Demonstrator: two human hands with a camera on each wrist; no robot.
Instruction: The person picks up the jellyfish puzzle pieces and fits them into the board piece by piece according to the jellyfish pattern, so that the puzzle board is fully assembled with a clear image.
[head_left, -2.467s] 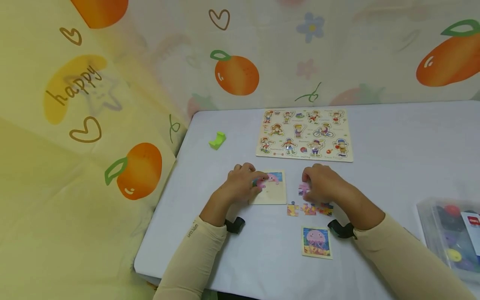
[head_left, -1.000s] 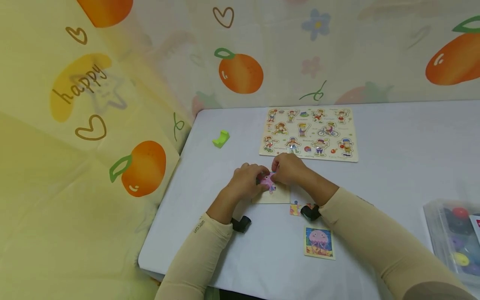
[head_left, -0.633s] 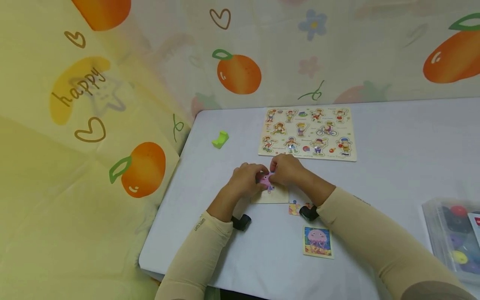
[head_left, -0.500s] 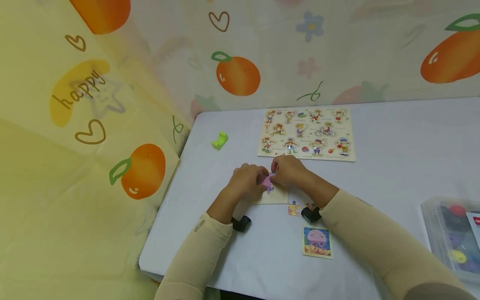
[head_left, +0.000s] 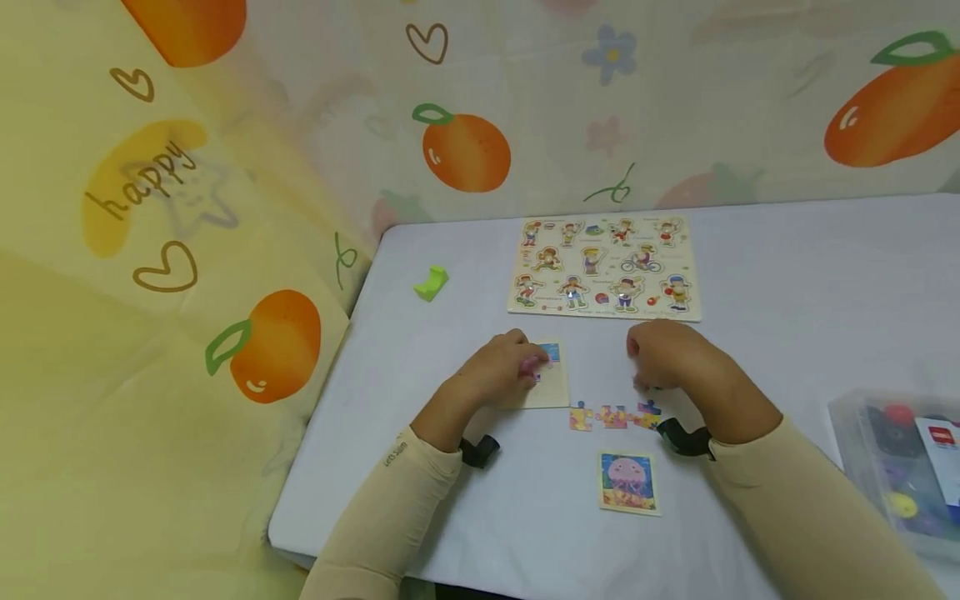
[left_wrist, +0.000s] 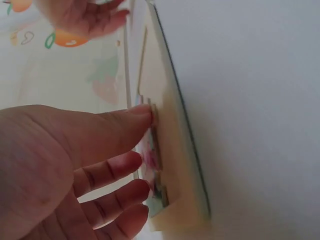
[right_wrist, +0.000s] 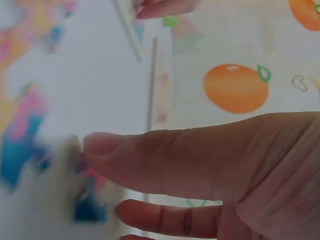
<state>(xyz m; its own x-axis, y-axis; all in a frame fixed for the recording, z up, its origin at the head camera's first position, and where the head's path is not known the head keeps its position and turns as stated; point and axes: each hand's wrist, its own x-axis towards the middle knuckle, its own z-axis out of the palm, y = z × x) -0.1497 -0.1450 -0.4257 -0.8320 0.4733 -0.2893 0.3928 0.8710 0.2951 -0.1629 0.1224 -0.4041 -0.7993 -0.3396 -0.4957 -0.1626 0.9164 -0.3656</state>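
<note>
My left hand [head_left: 501, 365] rests on a shallow wooden puzzle tray [head_left: 553, 392], its thumb and fingertips on joined pink-and-blue pieces [left_wrist: 149, 155] at the far end. The left wrist view shows the thumb at the edge of those pieces. To the right, my right hand [head_left: 666, 357] is low over the table. Its thumb and fingers pinch a tilted, blurred pink-and-blue puzzle piece [right_wrist: 90, 210], mostly hidden by the hand in the head view. Just nearer lie a yellow piece [head_left: 581, 417], a red-and-yellow piece [head_left: 615, 417] and a dark blue-and-orange piece [head_left: 647, 414].
A small jellyfish picture card [head_left: 628, 483] lies nearer the front edge. Behind the hands is a large peg board [head_left: 604, 268] with sports figures. A green block [head_left: 431, 283] sits back left, and a clear plastic box [head_left: 862, 475] of coloured items stands at the right.
My right hand has left the tray and moved right to the loose pieces. My left hand stays on the tray, where more pink pieces now lie than at first.
</note>
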